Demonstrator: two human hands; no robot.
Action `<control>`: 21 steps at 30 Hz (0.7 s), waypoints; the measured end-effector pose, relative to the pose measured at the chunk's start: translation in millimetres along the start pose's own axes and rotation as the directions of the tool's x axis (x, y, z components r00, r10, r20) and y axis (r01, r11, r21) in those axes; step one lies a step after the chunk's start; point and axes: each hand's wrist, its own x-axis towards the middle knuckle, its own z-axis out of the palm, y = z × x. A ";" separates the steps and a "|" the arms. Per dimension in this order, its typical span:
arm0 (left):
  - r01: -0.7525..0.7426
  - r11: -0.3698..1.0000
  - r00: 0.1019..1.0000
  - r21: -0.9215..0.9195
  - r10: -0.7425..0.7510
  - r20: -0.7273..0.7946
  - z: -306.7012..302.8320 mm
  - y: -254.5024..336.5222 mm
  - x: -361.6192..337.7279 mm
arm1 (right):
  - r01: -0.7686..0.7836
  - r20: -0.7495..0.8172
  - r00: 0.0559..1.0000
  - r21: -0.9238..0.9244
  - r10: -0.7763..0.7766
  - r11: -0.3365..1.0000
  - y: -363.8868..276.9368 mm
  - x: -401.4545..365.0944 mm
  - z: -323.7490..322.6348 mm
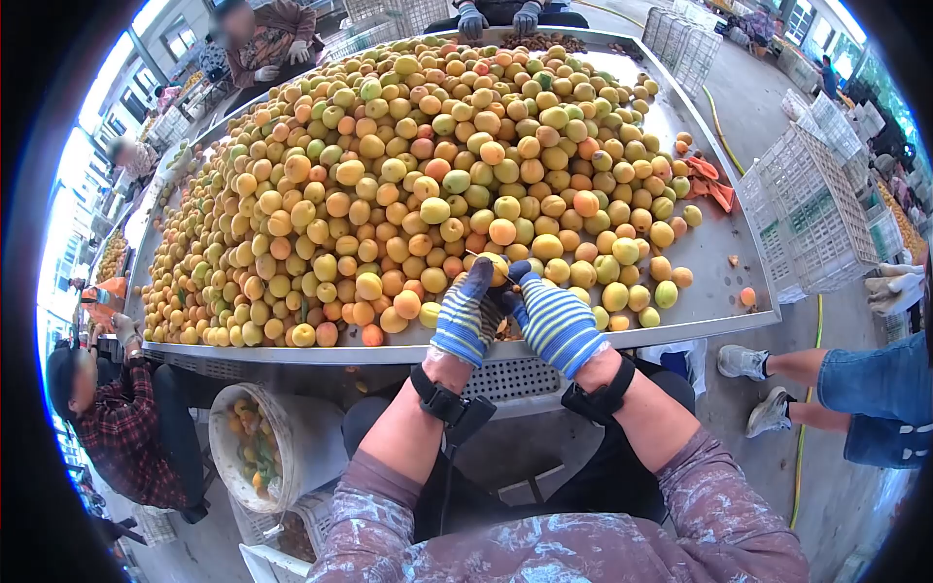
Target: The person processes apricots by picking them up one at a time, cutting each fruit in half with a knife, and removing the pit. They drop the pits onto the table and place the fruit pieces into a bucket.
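Both of my hands meet at the near edge of the metal table (622, 337), in front of a large heap of apricots (389, 185). My left hand (468, 316), in a striped glove with dark fingertips, is closed around a yellow-orange apricot (498, 264). My right hand (560, 318), gloved alike, has its fingers closed against the right side of that fruit. A thin, light sliver shows beside the apricot, too small to make out. Whatever sits between the right fingers is hidden.
Below the table at left stands a white bucket (231, 457) with fruit pieces inside. A perforated crate (515, 379) lies under the table edge. Stacked plastic crates (807, 209) and an orange cloth (711, 185) are at right. Several other people work around the table.
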 end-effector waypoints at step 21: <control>-0.130 0.991 0.991 0.030 0.130 -0.014 -4.0 2.5 2.2 | -0.220 0.308 0.949 0.497 0.067 0.840 11.1 0.8 1.8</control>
